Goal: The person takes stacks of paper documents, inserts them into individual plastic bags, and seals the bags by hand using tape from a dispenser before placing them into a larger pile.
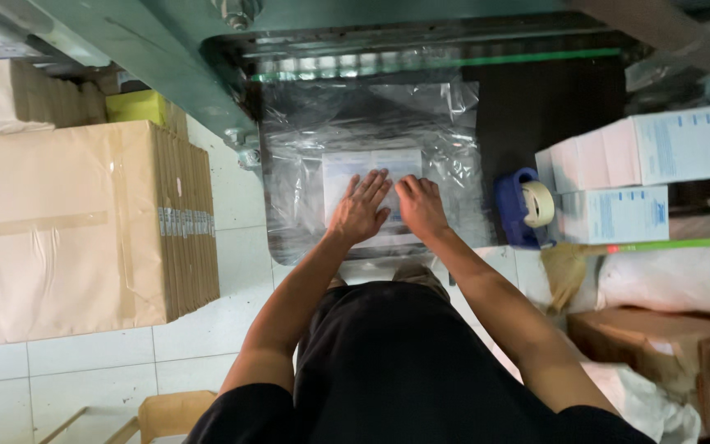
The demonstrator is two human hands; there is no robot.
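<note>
Together left hand (pixel 361 207), right hand (pixel 421 206) pressing flat on plastic-wrapped box (pixel 355 168)

My hands, left hand (pixel 361 207) and right hand (pixel 421 205), lie side by side on the flat white box (pixel 371 168) inside the clear plastic bag (pixel 371 123) on the bench (pixel 552 107). Right: blue tape dispenser (pixel 519 207), then stacked white cartons (pixel 643 177). Left, on the floor: large brown cardboard box (pixel 67 230).

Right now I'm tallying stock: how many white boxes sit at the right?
2: upper white box stacked on lower white box, beside the blue tape dispenser. Others may be hidden.
</note>
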